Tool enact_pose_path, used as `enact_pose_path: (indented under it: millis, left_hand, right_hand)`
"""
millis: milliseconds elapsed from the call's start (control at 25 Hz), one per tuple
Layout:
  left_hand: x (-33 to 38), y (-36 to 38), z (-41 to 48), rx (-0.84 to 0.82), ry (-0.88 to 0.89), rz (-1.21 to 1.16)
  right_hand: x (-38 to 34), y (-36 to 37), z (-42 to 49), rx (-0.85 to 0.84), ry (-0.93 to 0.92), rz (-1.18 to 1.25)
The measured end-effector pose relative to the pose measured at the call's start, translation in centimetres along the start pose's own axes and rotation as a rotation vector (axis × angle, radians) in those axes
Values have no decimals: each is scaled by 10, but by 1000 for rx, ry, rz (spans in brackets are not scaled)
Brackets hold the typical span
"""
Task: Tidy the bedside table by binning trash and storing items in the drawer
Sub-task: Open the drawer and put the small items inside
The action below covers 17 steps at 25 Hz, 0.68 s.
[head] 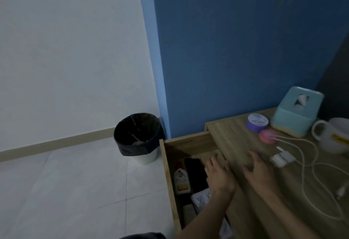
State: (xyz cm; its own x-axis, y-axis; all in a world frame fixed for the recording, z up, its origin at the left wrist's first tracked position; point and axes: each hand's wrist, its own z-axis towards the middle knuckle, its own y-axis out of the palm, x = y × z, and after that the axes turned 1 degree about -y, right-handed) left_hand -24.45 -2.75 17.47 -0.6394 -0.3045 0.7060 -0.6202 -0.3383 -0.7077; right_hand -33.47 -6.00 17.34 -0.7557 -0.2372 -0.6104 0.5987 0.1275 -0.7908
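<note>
Both hands are spread and empty: left hand (219, 174) over the open wooden drawer (188, 145), right hand (259, 170) on the wood-grain desk (234, 133). Gather the loose white charging cable (309, 165) in 1 coil before stowing it.

one head-worn wide-angle view, tilted, looking forward and down from just above the bedside table (236, 136); it faces the blue wall corner, with the open drawer (166, 172) close below and the bin (137, 138) farther off on the floor at left
</note>
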Motion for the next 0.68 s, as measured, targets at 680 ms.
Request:
enact_pose_path:
  millis: [680]
  left_hand:
    - [37, 50, 90, -332, 231, 229]
  right_hand:
    - [91, 5, 15, 542, -119, -206]
